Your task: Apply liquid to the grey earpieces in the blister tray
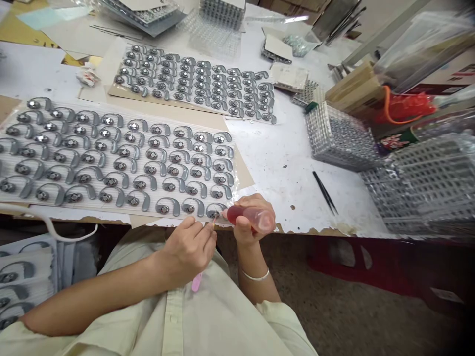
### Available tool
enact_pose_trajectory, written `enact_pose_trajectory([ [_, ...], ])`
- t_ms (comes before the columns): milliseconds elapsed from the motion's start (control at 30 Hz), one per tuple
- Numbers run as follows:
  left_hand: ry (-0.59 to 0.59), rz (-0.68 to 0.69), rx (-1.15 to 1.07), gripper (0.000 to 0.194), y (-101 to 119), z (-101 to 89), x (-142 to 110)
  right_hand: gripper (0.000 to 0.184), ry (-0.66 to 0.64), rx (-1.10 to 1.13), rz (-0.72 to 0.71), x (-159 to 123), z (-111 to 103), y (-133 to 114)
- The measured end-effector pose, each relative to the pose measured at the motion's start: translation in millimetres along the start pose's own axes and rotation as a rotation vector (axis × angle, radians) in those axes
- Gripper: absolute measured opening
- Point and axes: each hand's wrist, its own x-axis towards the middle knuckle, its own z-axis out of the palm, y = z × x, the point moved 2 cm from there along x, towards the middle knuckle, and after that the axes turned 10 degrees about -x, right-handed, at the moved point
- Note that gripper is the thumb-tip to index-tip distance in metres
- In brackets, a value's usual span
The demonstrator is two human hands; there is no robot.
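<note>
My left hand is closed around a thin tool with a pink handle. Its fine tip points at the grey curved part at the near right corner of the board; whether it touches cannot be told. In my right hand lies a clear squeeze bottle holding red liquid, its narrow end turned left towards the same part. Rows of grey curved parts, each with a shiny round piece at one end, cover the pale ribbed board in front of me.
Behind lies a second board of similar grey parts. Black tweezers rest on the white table. Stacked clear plastic trays stand at the right, beside cardboard boxes. A white cable hangs at the left edge.
</note>
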Motion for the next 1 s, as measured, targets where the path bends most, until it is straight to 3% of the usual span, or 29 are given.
enact_pose_trajectory([
  [100, -0.001, 0.0, -0.016, 0.01, -0.4, -1.5, -0.3, 0.032, 0.041, 0.012, 0.04, -1.2, -1.9, -2.1],
  [233, -0.012, -0.005, -0.047, 0.011, -2.3, -2.2, -1.8, 0.036, 0.304, 0.039, 0.162, -7.4, -6.0, -8.1],
  [300, -0.009, -0.003, -0.062, 0.012, -3.4, -2.3, -2.3, 0.035, 0.364, 0.02, 0.213, -11.6, -5.9, -11.1],
  [533, 0.026, 0.007, -0.093, 0.013, -5.5, -4.0, 0.3, 0.035, 0.251, -0.084, 0.232, -17.5, -4.6, -12.1],
  [1000, 0.028, -0.012, -0.087, 0.016, -6.4, -2.9, -1.2, 0.03, 0.213, -0.089, 0.186, -18.3, -3.3, -8.5],
])
